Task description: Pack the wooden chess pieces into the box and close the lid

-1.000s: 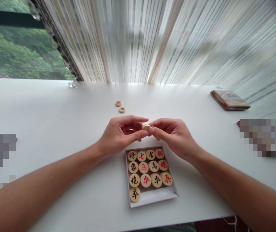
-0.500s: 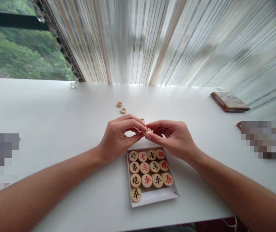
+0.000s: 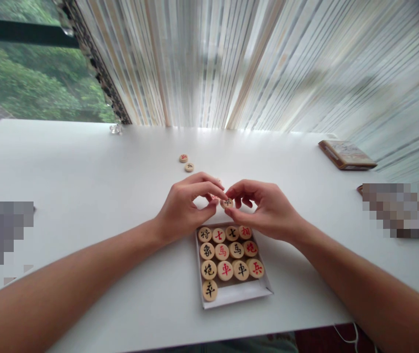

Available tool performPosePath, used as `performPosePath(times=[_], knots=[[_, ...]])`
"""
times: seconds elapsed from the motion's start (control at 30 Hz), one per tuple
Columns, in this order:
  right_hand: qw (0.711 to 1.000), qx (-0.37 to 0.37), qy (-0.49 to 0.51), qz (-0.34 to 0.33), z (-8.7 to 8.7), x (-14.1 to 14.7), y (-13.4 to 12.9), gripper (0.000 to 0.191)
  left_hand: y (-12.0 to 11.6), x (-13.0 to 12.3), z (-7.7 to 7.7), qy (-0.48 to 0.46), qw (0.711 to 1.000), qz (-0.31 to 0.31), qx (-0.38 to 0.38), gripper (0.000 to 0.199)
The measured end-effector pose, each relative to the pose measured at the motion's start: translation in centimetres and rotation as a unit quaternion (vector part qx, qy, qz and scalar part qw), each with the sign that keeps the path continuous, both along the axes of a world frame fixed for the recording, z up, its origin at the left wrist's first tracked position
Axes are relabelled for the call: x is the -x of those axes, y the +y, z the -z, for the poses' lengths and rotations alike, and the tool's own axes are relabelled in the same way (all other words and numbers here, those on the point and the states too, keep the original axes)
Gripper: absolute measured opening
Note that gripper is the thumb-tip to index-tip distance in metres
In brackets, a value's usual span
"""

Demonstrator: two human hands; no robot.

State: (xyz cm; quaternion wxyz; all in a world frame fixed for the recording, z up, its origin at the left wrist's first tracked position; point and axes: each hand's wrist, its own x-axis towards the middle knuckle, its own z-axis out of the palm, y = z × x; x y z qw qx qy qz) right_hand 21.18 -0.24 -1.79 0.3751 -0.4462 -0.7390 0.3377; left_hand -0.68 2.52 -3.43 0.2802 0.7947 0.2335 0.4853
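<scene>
Your right hand [image 3: 268, 208] pinches a wooden xiangqi piece [image 3: 227, 203] between thumb and fingers, its black 卒 facing up. Your left hand [image 3: 185, 206] curves in from the left, index fingertip at that piece; a red-marked disc [image 3: 214, 197] shows behind its fingers, and you cannot tell from here whether they grip it. Just nearer sits a shallow white box [image 3: 246, 292] of round pieces [image 3: 225, 270], rows reading, far to near: 将, red 士, 士, red 相; 象, red 馬, 馬, red 炮; 炮, red 車, 車, red 兵; then 卒 at near left. Farther off, two loose discs [image 3: 189, 167] lie on the white table [image 3: 95, 186], too small to read.
</scene>
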Motion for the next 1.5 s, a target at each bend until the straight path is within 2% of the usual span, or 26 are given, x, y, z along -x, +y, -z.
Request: performPosePath(times=[0.17, 0.33, 0.6, 0.77, 1.03, 1.3, 1.5], knots=[[0.999, -0.031, -0.039, 0.018, -0.3, -0.2, 0.0, 0.016, 0.2, 0.0, 0.3, -0.037, 0.996, -0.045, 0.069, 0.023], [0.995, -0.053, -0.081, -0.009, -0.7, -0.3, -0.6, 0.016, 0.6, 0.2, 0.8, -0.060, 0.990, -0.074, 0.108, 0.023], [0.989, -0.065, -0.126, -0.045, -2.7, -0.2, -2.3, 0.013, 0.6, 0.1, 0.5, -0.065, 0.990, -0.080, 0.100, 0.023], [0.987, -0.063, -0.117, -0.089, -3.6, 0.4, -4.8, 0.015, 0.6, 0.0, 0.5, -0.065, 0.991, -0.082, 0.082, 0.024], [0.975, -0.099, -0.146, -0.132, -2.7, 1.6, -9.5, 0.026, 0.6, -0.1, 0.7, -0.064, 0.991, -0.083, 0.078, 0.028], [0.960, -0.140, -0.196, -0.140, -1.5, 2.3, -10.2, 0.027, 0.5, -0.1, 0.5, -0.063, 0.992, -0.081, 0.076, 0.028], [0.956, -0.160, -0.205, -0.138, -1.1, 2.6, -10.2, 0.021, 0.5, -0.1, 0.5, -0.060, 0.992, -0.082, 0.078, 0.028]])
